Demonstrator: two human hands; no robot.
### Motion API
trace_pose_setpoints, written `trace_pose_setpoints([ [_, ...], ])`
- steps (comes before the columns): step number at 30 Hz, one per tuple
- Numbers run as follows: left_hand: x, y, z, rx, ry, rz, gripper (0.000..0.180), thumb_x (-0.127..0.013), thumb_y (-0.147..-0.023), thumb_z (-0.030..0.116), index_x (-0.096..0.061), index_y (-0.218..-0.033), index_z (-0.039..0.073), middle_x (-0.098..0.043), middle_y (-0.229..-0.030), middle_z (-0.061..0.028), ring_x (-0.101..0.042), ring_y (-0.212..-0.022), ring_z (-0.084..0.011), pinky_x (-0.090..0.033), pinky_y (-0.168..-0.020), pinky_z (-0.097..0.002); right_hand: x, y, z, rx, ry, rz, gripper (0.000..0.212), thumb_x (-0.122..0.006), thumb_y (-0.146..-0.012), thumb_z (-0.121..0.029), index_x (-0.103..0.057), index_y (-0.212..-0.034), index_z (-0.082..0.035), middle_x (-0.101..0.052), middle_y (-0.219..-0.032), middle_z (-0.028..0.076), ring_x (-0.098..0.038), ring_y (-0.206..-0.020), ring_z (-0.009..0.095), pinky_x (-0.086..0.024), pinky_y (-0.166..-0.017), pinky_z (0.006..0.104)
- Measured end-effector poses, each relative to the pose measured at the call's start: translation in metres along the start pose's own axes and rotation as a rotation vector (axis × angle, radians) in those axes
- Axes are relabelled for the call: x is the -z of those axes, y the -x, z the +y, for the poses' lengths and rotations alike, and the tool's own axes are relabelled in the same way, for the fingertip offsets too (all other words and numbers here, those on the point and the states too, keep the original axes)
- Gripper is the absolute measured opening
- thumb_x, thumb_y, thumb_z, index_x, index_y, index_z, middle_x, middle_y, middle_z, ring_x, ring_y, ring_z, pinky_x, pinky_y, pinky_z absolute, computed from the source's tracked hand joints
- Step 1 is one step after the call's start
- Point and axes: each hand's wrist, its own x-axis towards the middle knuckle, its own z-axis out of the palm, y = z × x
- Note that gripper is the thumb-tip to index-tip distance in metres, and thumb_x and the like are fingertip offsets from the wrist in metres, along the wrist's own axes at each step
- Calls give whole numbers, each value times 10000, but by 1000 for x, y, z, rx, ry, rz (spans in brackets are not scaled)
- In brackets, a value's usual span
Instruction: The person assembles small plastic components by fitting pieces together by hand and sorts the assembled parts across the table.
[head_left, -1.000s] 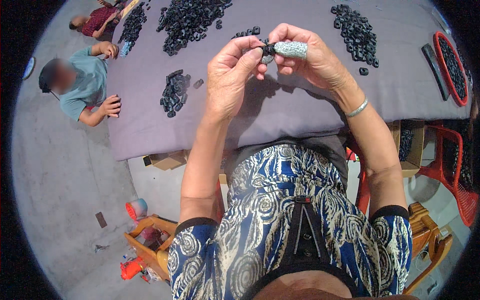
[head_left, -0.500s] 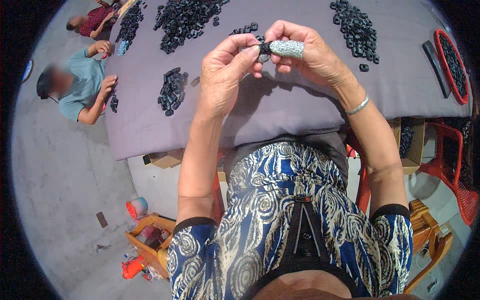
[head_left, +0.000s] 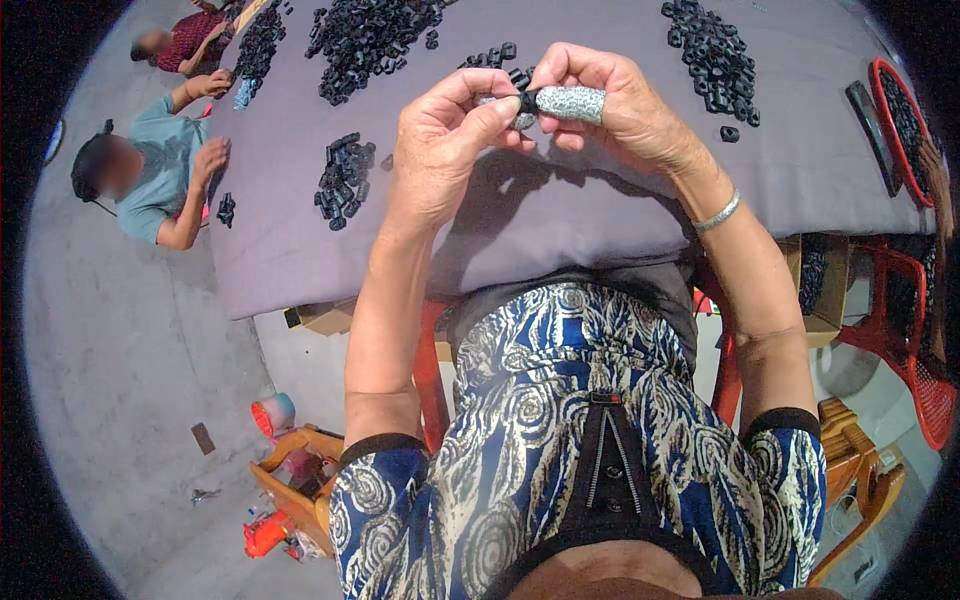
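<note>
Pinching a small black ring point(head_left: 526, 101) between both hands, raised over the near edge of the table point(head_left: 520, 225). Left hand point(head_left: 445, 140) has thumb and forefinger closed on the ring; the other fingers are curled. Right hand point(head_left: 610, 100) is closed too, one finger in a grey speckled finger cover point(head_left: 570, 103), its tip touching the ring. Step looks like fitting or checking one ring, mid-way; the next move probably calls for a firm pinch and a small twist.

Under the table edge: brown cardboard boxes point(head_left: 825, 290), red chair point(head_left: 905, 340). On the grey cloth: black ring heaps, small left one point(head_left: 340, 180), big far one point(head_left: 375, 35), right one point(head_left: 715, 60). Red oval tray point(head_left: 882, 75) at far right holds more. Two other people point(head_left: 150, 180) sit at the left side. No readable labels.
</note>
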Motion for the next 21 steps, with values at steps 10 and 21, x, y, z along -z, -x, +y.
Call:
trace_pose_setpoints([
  [10,1,-2,1,8,-97,24,131,-590,-889,48,-604,-1002,-18,-600,-888,-40,-590,-711,-85,-555,-677,-247,-3,-1,10,10,74,107,99,-594,-905,-122,-576,-936,-30,-639,-819,32,-575,-686,60,-458,-571,187],
  [21,-10,-21,-4,-107,-390,112,136,-593,-872,48,-622,-985,-22,-630,-853,-33,-609,-659,-88,-490,-588,-210,-3,-3,10,137,222,252,86,-574,-906,-108,-564,-915,-23,-609,-788,7,-573,-689,41,-489,-593,178],
])
